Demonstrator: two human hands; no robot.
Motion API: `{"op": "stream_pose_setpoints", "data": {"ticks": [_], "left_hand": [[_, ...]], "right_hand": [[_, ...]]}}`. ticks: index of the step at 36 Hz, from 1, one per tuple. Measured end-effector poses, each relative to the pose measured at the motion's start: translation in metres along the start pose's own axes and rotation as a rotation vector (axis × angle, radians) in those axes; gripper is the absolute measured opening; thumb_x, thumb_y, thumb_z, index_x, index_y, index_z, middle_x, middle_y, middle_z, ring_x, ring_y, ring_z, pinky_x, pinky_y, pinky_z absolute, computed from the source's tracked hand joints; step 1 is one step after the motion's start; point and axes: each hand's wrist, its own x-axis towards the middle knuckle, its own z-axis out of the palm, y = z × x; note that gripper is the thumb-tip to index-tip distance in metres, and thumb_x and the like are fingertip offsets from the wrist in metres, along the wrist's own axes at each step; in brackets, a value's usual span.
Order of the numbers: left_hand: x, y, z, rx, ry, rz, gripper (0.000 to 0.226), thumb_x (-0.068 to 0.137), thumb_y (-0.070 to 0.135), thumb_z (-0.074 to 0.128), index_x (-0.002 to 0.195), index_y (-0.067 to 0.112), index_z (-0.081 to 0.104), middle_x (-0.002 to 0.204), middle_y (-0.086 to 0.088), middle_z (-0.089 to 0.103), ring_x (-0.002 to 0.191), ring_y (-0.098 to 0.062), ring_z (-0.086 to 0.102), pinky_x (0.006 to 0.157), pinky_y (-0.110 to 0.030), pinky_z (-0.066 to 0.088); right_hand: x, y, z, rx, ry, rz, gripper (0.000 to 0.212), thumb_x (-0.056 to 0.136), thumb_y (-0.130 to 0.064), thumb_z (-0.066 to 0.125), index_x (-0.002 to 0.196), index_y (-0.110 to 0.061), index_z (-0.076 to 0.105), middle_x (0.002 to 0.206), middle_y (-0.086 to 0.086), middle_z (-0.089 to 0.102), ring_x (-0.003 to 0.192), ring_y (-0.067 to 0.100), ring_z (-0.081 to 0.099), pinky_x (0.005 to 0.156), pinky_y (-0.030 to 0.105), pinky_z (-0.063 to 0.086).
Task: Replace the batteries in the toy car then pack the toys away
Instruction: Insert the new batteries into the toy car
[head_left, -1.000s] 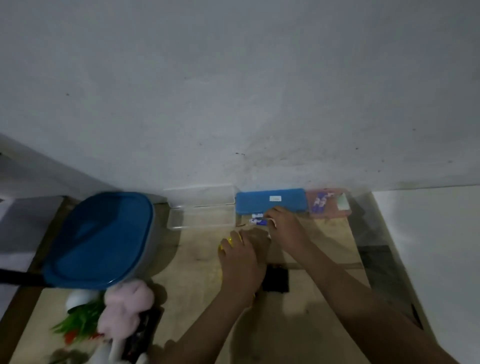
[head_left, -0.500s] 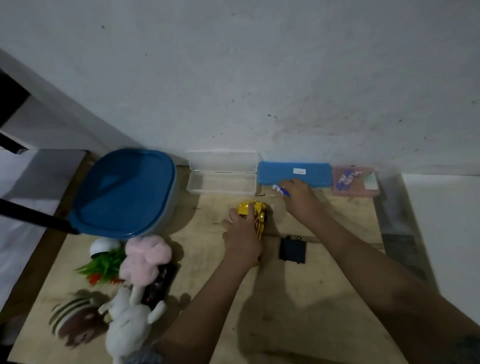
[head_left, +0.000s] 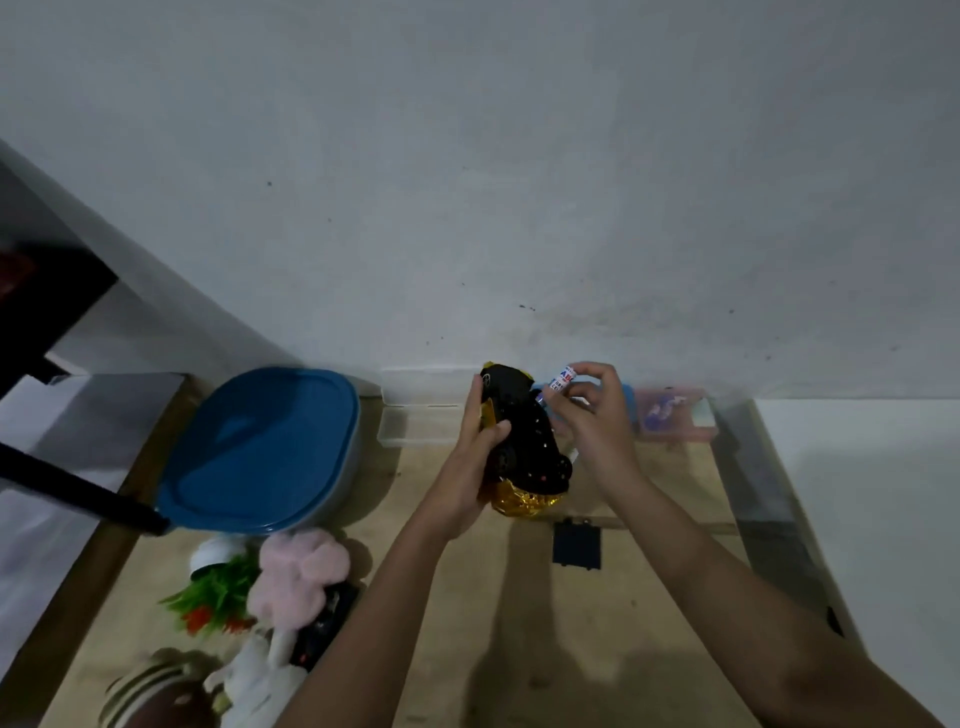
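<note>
My left hand (head_left: 475, 457) grips the gold toy car (head_left: 524, 447), lifted above the wooden table (head_left: 519, 623) and turned so its black underside faces me. My right hand (head_left: 592, 410) pinches a small white, blue and red battery (head_left: 562, 382) right beside the car's upper end. The black battery cover (head_left: 576, 544) lies flat on the table just below the car. Soft toys lie at the lower left: a pink plush (head_left: 301, 571), a white plush (head_left: 260, 680) and a striped brown one (head_left: 150, 696).
A large grey tub with a blue lid (head_left: 260, 447) stands at the left. Along the wall sit a clear open case (head_left: 421, 410), a partly hidden blue case (head_left: 627, 395) and a pink box (head_left: 670, 415). A small fake plant (head_left: 218, 592) lies beside the plush toys.
The car has left the table: my left hand raised it and turned its underside up. My right hand lifted the battery from near the blue case to the car.
</note>
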Motion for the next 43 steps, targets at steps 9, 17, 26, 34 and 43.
{"op": "stream_pose_setpoints", "data": {"ticks": [9,17,26,34,43], "left_hand": [[0.002,0.029,0.033,0.111,-0.167,0.058,0.063,0.1,0.023,0.036,0.14,0.057,0.0,0.137,0.021,0.038,0.12,-0.007,0.049,0.096,-0.032,0.048],[-0.005,0.053,0.044,0.484,-0.33,0.079,0.114,0.086,0.01,0.066,0.136,0.044,-0.031,0.149,0.015,0.021,0.131,-0.006,0.04,0.099,-0.016,0.04],[-0.013,0.05,0.024,0.471,-0.279,0.166,0.121,0.078,0.004,0.074,0.141,0.048,-0.02,0.145,0.025,0.025,0.111,0.014,0.052,0.085,-0.011,0.047],[-0.022,0.056,0.009,0.428,-0.281,0.267,0.124,0.075,-0.008,0.072,0.139,0.054,-0.016,0.136,0.035,0.03,0.11,0.0,0.059,0.082,-0.03,0.055],[-0.016,0.067,-0.02,0.601,-0.352,0.268,0.134,0.075,0.0,0.074,0.131,0.045,-0.039,0.138,0.026,0.028,0.116,0.004,0.052,0.079,-0.024,0.055]], "right_hand": [[-0.019,-0.038,-0.013,-0.123,0.106,-0.286,0.035,0.08,-0.007,0.068,0.095,-0.032,0.049,0.09,0.0,0.063,0.093,0.016,0.064,0.085,0.026,0.05],[-0.018,-0.056,-0.025,-0.265,0.184,-0.428,0.028,0.076,-0.004,0.071,0.095,-0.015,0.053,0.086,-0.011,0.064,0.088,0.002,0.063,0.083,0.016,0.049],[-0.025,-0.054,-0.019,-0.368,0.075,-0.492,0.02,0.08,-0.001,0.068,0.083,-0.013,0.053,0.098,0.01,0.064,0.115,0.012,0.056,0.081,0.013,0.053],[-0.038,-0.056,0.009,-0.504,0.241,-0.55,0.019,0.074,-0.007,0.075,0.075,-0.008,0.056,0.105,0.003,0.055,0.09,-0.006,0.055,0.071,0.005,0.045],[-0.041,-0.042,0.033,-0.327,0.258,-0.498,0.009,0.076,-0.003,0.073,0.085,-0.003,0.074,0.115,-0.003,0.061,0.099,-0.006,0.059,0.076,0.012,0.053]]}}
